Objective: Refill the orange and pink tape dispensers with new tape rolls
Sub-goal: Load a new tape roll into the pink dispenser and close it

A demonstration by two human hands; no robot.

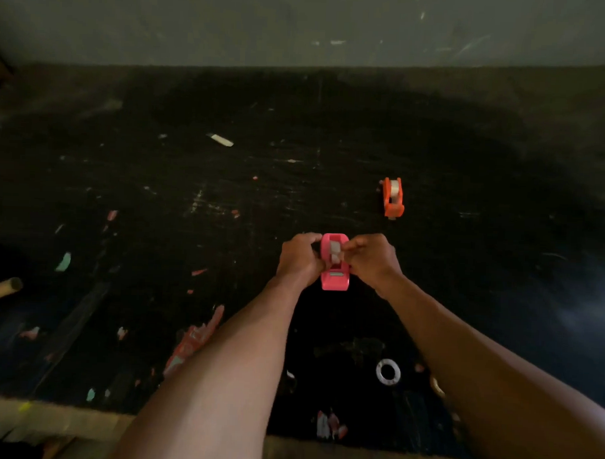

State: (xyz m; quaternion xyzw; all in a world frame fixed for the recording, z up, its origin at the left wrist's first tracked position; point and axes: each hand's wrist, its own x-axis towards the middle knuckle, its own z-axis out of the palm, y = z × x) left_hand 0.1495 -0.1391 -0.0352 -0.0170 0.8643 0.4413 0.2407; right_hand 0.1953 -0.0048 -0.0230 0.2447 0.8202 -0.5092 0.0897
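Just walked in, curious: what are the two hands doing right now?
Left hand: closed around the side of the pink dispenser.
Right hand: fingers pinched at the tape roll seated in that dispenser.

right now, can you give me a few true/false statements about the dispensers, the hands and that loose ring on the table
1. Both hands are on the pink dispenser. True: the left hand and right hand flank it.
2. The orange dispenser has no roll in it. False: a pale tape roll sits in it.
3. The orange dispenser stands beyond the pink one, to the right, untouched. True.
4. A white ring is stacked on the orange dispenser. False: it lies flat on the black table, near the right forearm.
5. The pink dispenser lies by the wall. False: it is mid-table.
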